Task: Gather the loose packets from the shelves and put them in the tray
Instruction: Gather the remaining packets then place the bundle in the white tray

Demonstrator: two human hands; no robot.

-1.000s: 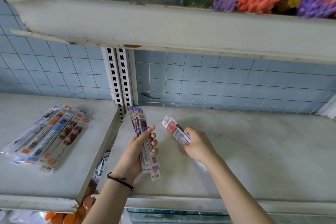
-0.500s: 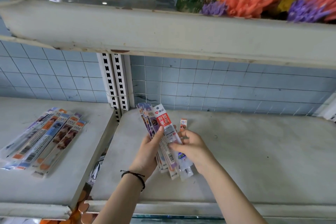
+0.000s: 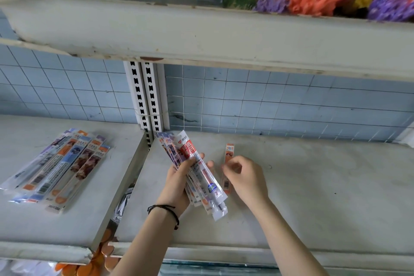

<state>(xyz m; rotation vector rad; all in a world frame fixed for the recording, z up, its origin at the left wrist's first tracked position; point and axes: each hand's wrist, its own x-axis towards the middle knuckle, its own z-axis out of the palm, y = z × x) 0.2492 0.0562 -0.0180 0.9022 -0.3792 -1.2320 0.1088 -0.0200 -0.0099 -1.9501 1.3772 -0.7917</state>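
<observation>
Head view: left hand [image 3: 177, 184] grips slim glossy packets [image 3: 202, 178]; right hand [image 3: 246, 177] curled, grasp unclear.

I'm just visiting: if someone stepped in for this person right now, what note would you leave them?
Left hand: grips a bundle of packets, red one on top.
Right hand: fingers curled at a single orange packet lying on the right shelf; grip unclear.
Done: several packets gathered in hand.
To do: the orange packet, the pile of packets on the left shelf, then all into the tray, not in view.
</observation>
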